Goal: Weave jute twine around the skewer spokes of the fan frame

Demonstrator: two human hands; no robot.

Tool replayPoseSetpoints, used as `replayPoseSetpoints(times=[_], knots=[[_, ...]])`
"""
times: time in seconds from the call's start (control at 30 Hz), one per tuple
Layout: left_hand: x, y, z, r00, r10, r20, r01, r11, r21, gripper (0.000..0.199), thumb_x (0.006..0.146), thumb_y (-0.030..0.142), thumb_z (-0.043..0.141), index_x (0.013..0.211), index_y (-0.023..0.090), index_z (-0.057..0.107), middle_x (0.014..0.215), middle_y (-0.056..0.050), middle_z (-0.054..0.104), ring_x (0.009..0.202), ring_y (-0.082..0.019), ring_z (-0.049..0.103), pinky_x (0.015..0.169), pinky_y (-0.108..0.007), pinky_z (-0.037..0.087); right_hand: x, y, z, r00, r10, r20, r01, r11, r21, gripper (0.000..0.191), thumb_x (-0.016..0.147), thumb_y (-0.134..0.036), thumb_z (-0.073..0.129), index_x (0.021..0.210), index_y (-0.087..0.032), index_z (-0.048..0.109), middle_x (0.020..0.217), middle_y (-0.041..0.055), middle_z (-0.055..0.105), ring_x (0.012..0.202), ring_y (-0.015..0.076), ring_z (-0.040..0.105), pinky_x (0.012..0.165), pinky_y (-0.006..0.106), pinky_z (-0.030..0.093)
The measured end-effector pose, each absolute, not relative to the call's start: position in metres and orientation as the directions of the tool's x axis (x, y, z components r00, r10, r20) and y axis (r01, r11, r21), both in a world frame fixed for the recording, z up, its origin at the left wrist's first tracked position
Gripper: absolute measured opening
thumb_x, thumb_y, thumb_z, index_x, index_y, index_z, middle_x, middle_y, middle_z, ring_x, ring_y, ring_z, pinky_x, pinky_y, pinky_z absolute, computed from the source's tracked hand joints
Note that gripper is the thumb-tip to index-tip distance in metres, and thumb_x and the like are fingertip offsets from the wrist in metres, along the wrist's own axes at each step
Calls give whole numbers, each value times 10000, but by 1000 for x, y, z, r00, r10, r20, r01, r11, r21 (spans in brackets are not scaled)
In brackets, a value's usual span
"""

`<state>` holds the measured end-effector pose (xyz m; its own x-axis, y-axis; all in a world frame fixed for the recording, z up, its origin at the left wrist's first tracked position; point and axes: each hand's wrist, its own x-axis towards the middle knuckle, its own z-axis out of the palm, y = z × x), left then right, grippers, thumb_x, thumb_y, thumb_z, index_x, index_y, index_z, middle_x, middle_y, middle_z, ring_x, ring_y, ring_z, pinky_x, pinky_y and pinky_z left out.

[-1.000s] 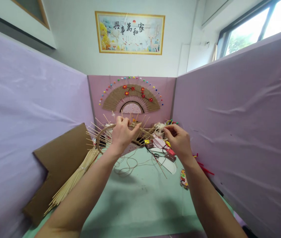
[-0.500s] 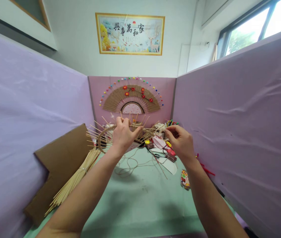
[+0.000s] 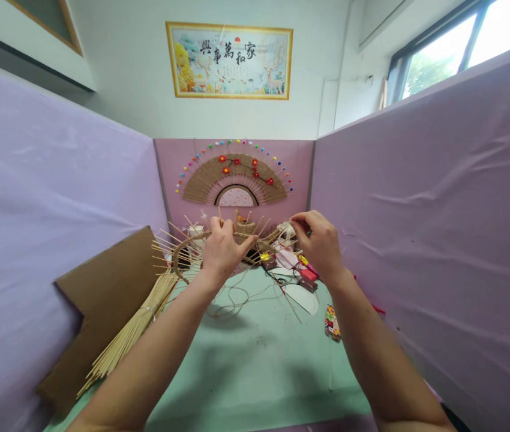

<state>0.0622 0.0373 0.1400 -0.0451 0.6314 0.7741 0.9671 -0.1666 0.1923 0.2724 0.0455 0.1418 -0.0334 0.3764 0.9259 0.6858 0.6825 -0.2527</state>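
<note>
A fan-shaped frame of thin sticks, with a curved woven twine band, is held up over the far part of the table. My left hand grips it near the middle, thumb stretched to the right along the band. To the right of the frame, my right hand is closed in a pinch, raised above the craft items; the strand between its fingertips is too thin to make out clearly. Loose twine lies in loops on the table below the frame.
A bundle of sticks and brown cardboard lie at the left. Behind my hands, a finished fan hangs on the pink panel. Scissors-like dark cords, a white half-round piece and a colourful packet are at the right.
My right hand has moved up and slightly left, still pinched. My left hand keeps its grip on the frame. The whole view has shifted slightly.
</note>
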Motion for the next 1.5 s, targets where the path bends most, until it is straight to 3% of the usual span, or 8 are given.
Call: replayPoseSetpoints(times=[0.27, 0.5, 0.93, 1.1, 1.2, 1.33, 1.4, 1.5], knots=[[63, 35, 138, -31, 647, 762, 976, -144, 162, 467, 778, 611, 595, 948, 178, 550, 1062, -90, 472, 758, -203, 620, 642, -307, 488, 276, 50, 134, -9, 422, 907, 750, 603, -273, 135, 859, -215, 519, 788, -176, 627, 797, 71, 633, 733, 192, 560, 703, 313, 423], [62, 37, 140, -35, 640, 768, 974, -151, 170, 464, 777, 617, 592, 922, 179, 540, 1050, -91, 468, 757, -204, 613, 639, -312, 488, 273, 27, 112, -6, 405, 914, 732, 625, -272, 135, 887, -225, 511, 813, -187, 618, 818, 64, 614, 755, 191, 558, 714, 315, 424], [56, 37, 147, -47, 593, 804, 946, -232, 227, 461, 740, 604, 636, 883, 179, 531, 1026, -88, 444, 816, -215, 579, 716, -336, 494, 262, 54, 70, -4, 696, 719, 533, 609, -587, 126, 796, -262, 583, 707, -188, 634, 700, 27, 629, 653, 161, 536, 624, 282, 380], [60, 36, 156, -1, 588, 809, 931, -295, 216, 449, 734, 583, 657, 871, 174, 532, 1007, -81, 433, 781, -197, 555, 726, -340, 493, 260, 62, 60, 19, 823, 567, 285, 539, -793, 156, 752, -326, 626, 716, -176, 642, 664, 10, 623, 633, 153, 542, 616, 276, 398], [63, 35, 162, 28, 572, 820, 909, -355, 217, 421, 750, 570, 647, 852, 179, 529, 997, -74, 430, 776, -186, 543, 757, -340, 492, 256, 69, 56, 88, 834, 545, -18, 548, -836, 142, 726, -322, 643, 701, -191, 596, 767, 13, 660, 754, 165, 595, 704, 282, 442], [68, 41, 168, 60, 578, 814, 884, -410, 226, 395, 795, 571, 591, 837, 184, 526, 971, -69, 438, 777, -187, 542, 797, -348, 484, 242, 71, 55, 69, 885, 461, -562, 416, -715, 156, 674, -254, 643, 681, -214, 492, 928, 7, 699, 978, 193, 644, 868, 339, 476], [71, 48, 170, 73, 600, 796, 877, -419, 236, 375, 818, 559, 567, 825, 187, 526, 947, -65, 446, 783, -192, 548, 812, -350, 478, 234, 68, 54, 42, 898, 437, -701, 338, -627, 173, 679, -221, 635, 706, -223, 465, 935, -4, 706, 996, 198, 661, 903, 383, 483], [76, 63, 169, 72, 643, 763, 873, -410, 263, 345, 830, 531, 568, 819, 188, 535, 938, -67, 460, 820, -203, 564, 833, -348, 469, 225, 63, 51, 85, 912, 401, -771, 315, -553, 183, 714, -196, 618, 754, -237, 445, 870, -31, 703, 924, 194, 691, 889, 435, 505]])
